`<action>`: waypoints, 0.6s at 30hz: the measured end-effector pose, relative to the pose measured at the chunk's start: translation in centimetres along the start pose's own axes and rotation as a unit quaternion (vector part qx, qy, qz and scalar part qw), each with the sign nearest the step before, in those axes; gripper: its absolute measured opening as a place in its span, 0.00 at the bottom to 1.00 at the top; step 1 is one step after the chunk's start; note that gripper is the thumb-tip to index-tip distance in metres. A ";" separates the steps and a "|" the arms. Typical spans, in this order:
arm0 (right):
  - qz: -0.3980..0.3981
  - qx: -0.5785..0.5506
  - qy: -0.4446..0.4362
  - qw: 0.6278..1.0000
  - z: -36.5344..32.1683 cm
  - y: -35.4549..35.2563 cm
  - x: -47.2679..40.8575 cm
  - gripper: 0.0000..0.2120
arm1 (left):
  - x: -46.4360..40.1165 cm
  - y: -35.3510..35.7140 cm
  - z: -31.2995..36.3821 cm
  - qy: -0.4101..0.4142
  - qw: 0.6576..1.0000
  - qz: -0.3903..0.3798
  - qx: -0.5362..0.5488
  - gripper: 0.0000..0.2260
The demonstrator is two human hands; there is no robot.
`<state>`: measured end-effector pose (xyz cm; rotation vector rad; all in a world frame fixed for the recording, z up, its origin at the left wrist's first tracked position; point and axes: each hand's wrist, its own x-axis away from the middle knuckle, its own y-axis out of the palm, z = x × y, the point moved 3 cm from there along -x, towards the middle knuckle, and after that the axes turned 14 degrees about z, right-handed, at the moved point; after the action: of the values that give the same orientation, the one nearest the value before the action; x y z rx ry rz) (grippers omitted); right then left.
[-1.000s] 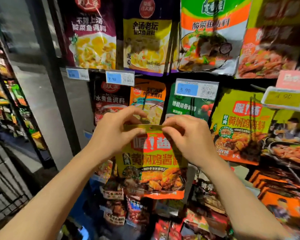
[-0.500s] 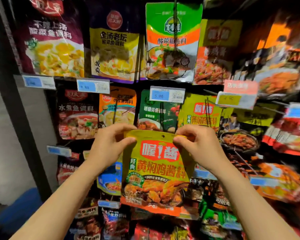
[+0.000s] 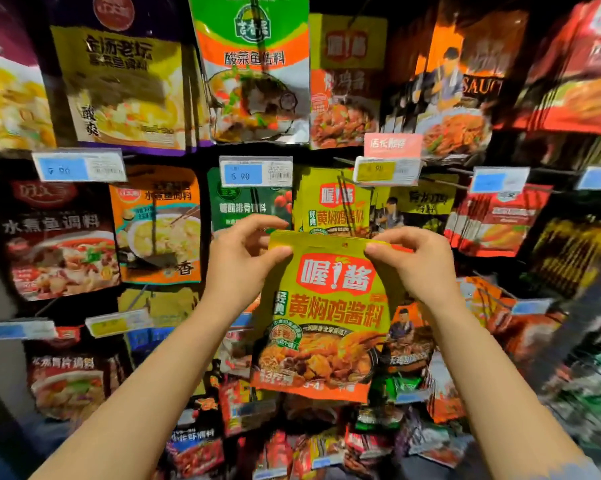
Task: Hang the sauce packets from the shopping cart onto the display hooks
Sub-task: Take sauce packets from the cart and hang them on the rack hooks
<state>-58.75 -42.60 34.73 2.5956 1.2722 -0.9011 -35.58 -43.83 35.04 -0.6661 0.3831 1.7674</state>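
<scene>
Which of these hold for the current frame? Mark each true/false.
1. Both hands pinch the top edge of the yellow-green packet. True: left hand at its left corner, right hand at its right.
2. The packet already hangs on a hook. False: it is held in front of the display, below the matching packets.
3. The blue price tag reads 5.90. True.
4. The left hand is empty. False: it pinches the packet.
5. The matching packets hang up and right of the left hand. True.
</scene>
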 end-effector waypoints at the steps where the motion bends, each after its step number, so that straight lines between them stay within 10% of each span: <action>1: 0.013 -0.008 0.019 1.000 0.6 -0.6 -0.7 0.06 | 0.0 1.3 -0.1 -0.041 0.999 -0.004 0.034 0.12; 6: 0.026 -0.076 0.115 0.990 3.5 -1.6 -4.7 0.08 | -0.9 7.1 -1.4 -0.208 0.966 0.034 0.150 0.12; 18: -0.003 -0.150 0.066 0.986 7.1 1.3 -12.8 0.11 | -4.1 12.7 -2.9 -0.134 0.959 0.204 0.144 0.16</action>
<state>-67.08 -54.58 35.88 2.4454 1.3302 -0.4987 -46.17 -52.35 34.30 -0.1372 0.6070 2.1044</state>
